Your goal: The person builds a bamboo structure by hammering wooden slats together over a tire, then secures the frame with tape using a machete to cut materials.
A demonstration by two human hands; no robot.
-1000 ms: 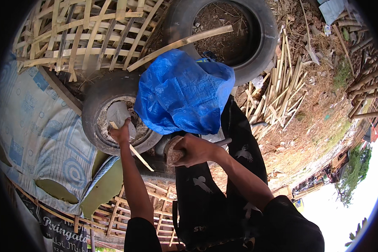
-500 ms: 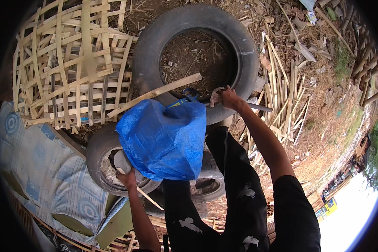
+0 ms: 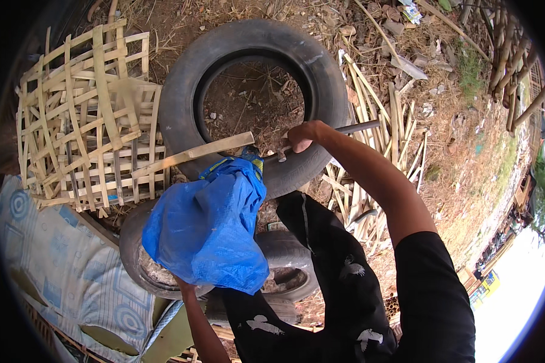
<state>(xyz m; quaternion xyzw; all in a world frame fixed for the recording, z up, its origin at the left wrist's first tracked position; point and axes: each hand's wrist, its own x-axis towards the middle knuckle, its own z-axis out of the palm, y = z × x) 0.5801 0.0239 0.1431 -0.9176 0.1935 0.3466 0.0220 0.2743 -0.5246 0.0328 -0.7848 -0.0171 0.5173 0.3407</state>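
My right hand is closed around what looks like a machete, its pale handle end poking out past the fingers. The dark, narrow blade sticks out to the right beyond my wrist, above the large tyre. A crumpled blue plastic sheet with a yellow patch drapes over a smaller tyre and up to my knees. Only the wrist end of my left hand shows at the lower edge of the sheet; its fingers are hidden beneath.
A flat bamboo strip crosses the large tyre's near-left side. Woven bamboo lattice stands at left, above a patterned cloth-covered pad. Loose split bamboo strips lie to the right, and poles are stacked farther off.
My right hand has moved toward the large tyre's near rim, and the machete has tilted. The blue sheet now covers my left fingers and the grey, stone-like thing seen by them. The view has shifted.
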